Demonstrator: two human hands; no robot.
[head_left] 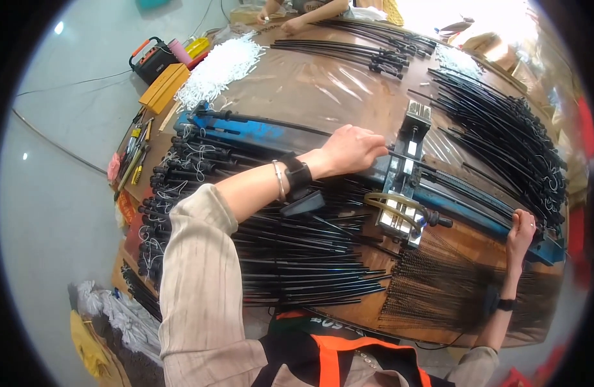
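Observation:
A long blue rail crosses the table, with a metal clamp fixture mounted on it. Just left of the fixture, my left hand is closed over a black rod that runs along the rail from its left end; the fingers hide the grip itself. Toward the rail's right end my right hand pinches the end of a thin, long dark spring, which stretches back to the fixture. A loop of yellowish hose hangs at the fixture's near side.
Black rods with white strings lie heaped at left, more at right. Thin dark springs spread at the near right. White small pieces are piled far left, near an orange-yellow box. Another person's hands are across the table.

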